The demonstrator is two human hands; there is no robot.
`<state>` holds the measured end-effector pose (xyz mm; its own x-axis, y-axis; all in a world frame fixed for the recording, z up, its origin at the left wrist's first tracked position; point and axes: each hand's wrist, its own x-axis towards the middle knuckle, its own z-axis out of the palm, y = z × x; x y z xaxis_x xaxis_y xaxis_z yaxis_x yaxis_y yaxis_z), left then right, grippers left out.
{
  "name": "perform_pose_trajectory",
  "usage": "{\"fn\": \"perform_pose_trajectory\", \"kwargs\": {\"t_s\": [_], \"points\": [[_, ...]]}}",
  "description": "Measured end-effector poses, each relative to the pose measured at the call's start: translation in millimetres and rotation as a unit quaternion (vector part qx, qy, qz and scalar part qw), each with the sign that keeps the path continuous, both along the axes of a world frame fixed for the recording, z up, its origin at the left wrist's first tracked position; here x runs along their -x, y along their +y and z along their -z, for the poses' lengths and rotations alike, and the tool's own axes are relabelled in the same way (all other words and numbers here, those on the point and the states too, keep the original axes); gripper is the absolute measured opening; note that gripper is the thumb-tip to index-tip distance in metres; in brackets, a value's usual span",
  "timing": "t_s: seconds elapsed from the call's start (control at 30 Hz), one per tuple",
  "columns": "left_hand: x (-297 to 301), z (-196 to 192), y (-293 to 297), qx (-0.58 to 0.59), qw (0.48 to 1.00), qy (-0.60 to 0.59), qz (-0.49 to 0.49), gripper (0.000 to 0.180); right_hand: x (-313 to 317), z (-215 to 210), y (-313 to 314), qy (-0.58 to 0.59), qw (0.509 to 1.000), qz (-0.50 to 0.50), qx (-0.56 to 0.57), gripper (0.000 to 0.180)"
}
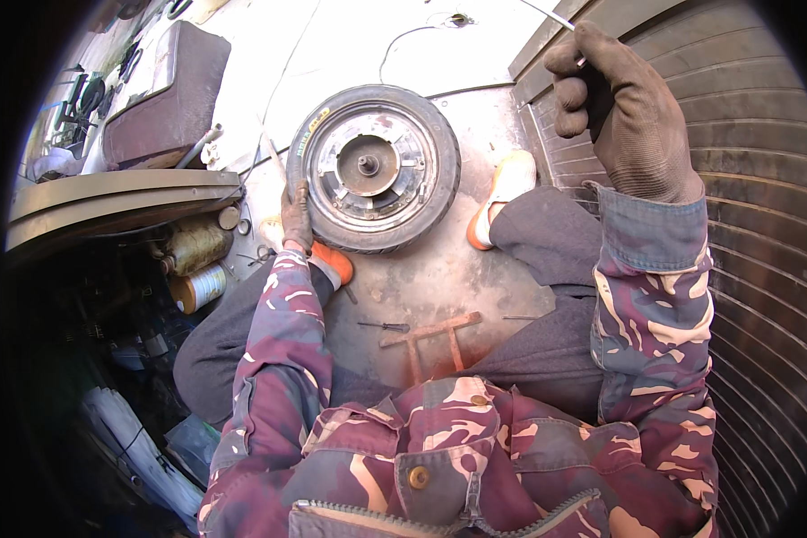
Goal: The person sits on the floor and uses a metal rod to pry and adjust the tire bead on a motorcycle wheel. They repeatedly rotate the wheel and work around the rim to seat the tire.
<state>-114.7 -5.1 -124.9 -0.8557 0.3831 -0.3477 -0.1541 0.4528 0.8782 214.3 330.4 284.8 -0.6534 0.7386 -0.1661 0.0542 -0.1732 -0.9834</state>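
Note:
A wheel with a black tire [441, 170] and a metal hub [336, 143] lies on its side on the ground in front of me, its axle end facing up. My left hand [296, 217], in a dark glove, grips the tire's left edge. Just above those fingers, a pale narrow bar [274, 160] slants up along the tire; whether the hand also holds it, I cannot tell. Raised at the upper right, well apart from the wheel, my gloved right hand [614, 99] is closed around a thin metal rod [549, 13]. Part of the rod is hidden by the fingers.
Between my legs stands a rusty metal frame [435, 330], with a small dark tool [384, 325] beside it. A ribbed shutter or wall [744, 170] borders my right. To the left are a brown box [166, 103], a dirty plastic bottle [197, 247] and a round tin [199, 287].

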Motion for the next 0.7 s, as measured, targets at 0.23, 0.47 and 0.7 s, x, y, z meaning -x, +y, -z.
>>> {"fn": "perform_pose_trajectory", "kwargs": {"t_s": [0.23, 0.47, 0.7], "points": [[-2, 0, 4, 0.05, 0.997, 0.065, -0.009, 0.073, 8, -2, 12, 0.117, 0.992, 0.025, 0.038, 0.03], [-2, 33, -15, 0.239, 0.951, 0.196, 0.008, 0.079, 8, -20, 0, -0.014, 0.998, 0.055, 0.001, 0.034], [10, 38, -26, 0.217, 0.948, 0.219, 0.079, 0.059, 9, -35, -20, -0.042, 0.994, 0.05, -0.088, 0.038]]}}
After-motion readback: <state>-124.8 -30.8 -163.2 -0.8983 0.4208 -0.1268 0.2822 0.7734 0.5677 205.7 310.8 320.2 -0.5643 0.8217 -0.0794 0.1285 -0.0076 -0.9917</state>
